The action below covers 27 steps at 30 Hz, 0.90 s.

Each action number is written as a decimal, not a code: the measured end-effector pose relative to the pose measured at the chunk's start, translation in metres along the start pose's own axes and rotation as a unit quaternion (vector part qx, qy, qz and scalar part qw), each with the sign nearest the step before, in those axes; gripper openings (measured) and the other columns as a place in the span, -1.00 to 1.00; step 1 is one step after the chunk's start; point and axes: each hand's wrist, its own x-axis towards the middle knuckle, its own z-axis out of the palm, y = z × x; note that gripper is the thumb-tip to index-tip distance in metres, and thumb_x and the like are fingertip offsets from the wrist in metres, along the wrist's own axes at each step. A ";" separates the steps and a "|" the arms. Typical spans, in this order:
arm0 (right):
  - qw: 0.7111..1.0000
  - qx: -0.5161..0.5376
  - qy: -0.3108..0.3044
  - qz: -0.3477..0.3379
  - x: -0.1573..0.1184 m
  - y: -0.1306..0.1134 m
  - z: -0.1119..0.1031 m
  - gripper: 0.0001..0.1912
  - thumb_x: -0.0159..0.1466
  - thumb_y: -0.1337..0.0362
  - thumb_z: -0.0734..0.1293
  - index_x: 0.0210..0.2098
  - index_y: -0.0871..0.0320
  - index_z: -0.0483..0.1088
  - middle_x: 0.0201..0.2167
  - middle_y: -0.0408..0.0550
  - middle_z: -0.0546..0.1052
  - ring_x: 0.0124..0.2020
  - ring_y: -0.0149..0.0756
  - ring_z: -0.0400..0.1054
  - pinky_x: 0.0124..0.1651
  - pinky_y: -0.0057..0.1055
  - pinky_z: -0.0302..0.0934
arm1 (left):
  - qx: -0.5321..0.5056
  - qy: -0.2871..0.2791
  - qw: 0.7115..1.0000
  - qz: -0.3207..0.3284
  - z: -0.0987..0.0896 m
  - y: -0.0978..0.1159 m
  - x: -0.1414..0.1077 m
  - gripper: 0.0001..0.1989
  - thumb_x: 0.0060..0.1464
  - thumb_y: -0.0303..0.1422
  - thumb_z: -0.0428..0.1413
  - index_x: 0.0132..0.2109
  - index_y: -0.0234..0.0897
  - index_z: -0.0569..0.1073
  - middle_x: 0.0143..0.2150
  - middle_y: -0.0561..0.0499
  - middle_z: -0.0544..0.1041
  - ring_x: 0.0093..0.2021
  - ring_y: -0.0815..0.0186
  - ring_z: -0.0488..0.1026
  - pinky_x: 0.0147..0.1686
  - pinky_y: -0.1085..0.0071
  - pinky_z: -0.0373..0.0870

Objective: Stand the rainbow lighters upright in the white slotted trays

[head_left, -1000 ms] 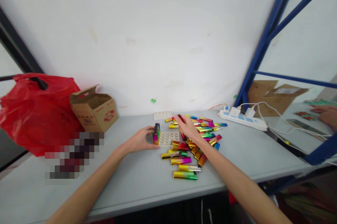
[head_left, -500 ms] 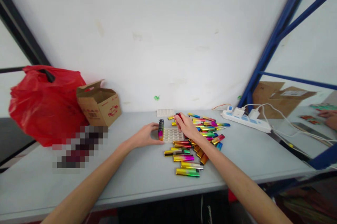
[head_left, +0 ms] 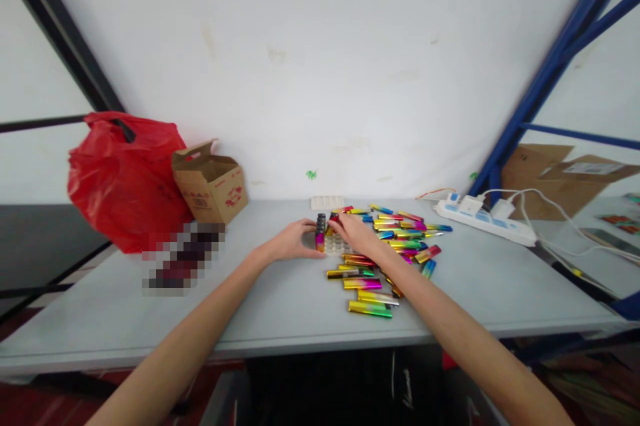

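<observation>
My left hand (head_left: 291, 241) rests at the left end of a pale tray (head_left: 345, 244) with rows of holes. Its thumb and fingers are spread, reaching near both ends of a row of upright lighters (head_left: 320, 234) with black tops. Over the tray, my right hand (head_left: 356, 233) pinches a red and gold lighter (head_left: 331, 224), held roughly upright just right of that row. Whether its lower end sits in a hole cannot be made out. Loose shiny lighters (head_left: 369, 309) in gold, green, pink and blue lie piled to the right and in front of the tray.
A second pale tray (head_left: 327, 202) lies by the wall. At left stand a red plastic bag (head_left: 125, 179) and an open cardboard box (head_left: 213, 186), with a blurred patch in front. A white power strip (head_left: 485, 221) with plugs and cables sits at right, beside a blue metal frame (head_left: 525, 99).
My right hand has brought the lighter from the tray's far right side leftward, beside the standing row. My left hand stays by the row. The whole view has shifted slightly.
</observation>
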 end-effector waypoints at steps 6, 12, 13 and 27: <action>0.999 -0.005 0.003 -0.034 0.000 0.009 0.001 -0.74 0.59 0.14 0.24 -0.11 0.18 0.42 -0.15 0.13 0.62 -0.10 -0.12 0.53 0.01 -0.25 0.35 | -0.002 -0.008 1.000 -0.005 -0.001 -0.001 0.000 -0.22 -0.04 0.21 0.38 0.15 -0.27 0.65 0.29 -0.21 0.56 0.26 -0.15 0.52 0.34 0.09 0.39; 0.997 -0.038 -0.018 -0.061 -0.002 0.010 0.009 -0.86 0.51 0.25 0.35 -0.06 0.22 0.43 -0.06 0.17 0.57 0.00 -0.08 0.48 0.10 -0.18 0.36 | 0.001 -0.003 1.000 0.005 -0.002 0.001 0.000 -0.25 -0.02 0.21 0.36 0.15 -0.22 0.65 0.29 -0.17 0.57 0.25 -0.13 0.52 0.34 0.11 0.39; 0.997 -0.045 -0.017 -0.063 -0.003 0.010 0.008 -0.85 0.50 0.24 0.36 -0.05 0.23 0.44 -0.04 0.19 0.56 0.03 -0.06 0.47 0.13 -0.17 0.36 | 0.001 -0.002 1.000 0.005 -0.002 0.001 0.000 -0.25 -0.02 0.21 0.36 0.15 -0.22 0.66 0.28 -0.17 0.57 0.24 -0.14 0.53 0.33 0.10 0.40; 0.995 -0.088 -0.034 0.022 -0.021 0.073 -0.028 -0.74 0.44 0.44 0.33 0.09 0.24 0.54 0.09 0.19 0.60 0.16 -0.10 0.48 0.33 -0.15 0.26 | 0.008 0.001 1.000 -0.009 -0.002 0.000 0.000 -0.21 -0.04 0.24 0.36 0.15 -0.24 0.65 0.31 -0.18 0.55 0.25 -0.18 0.51 0.33 0.07 0.41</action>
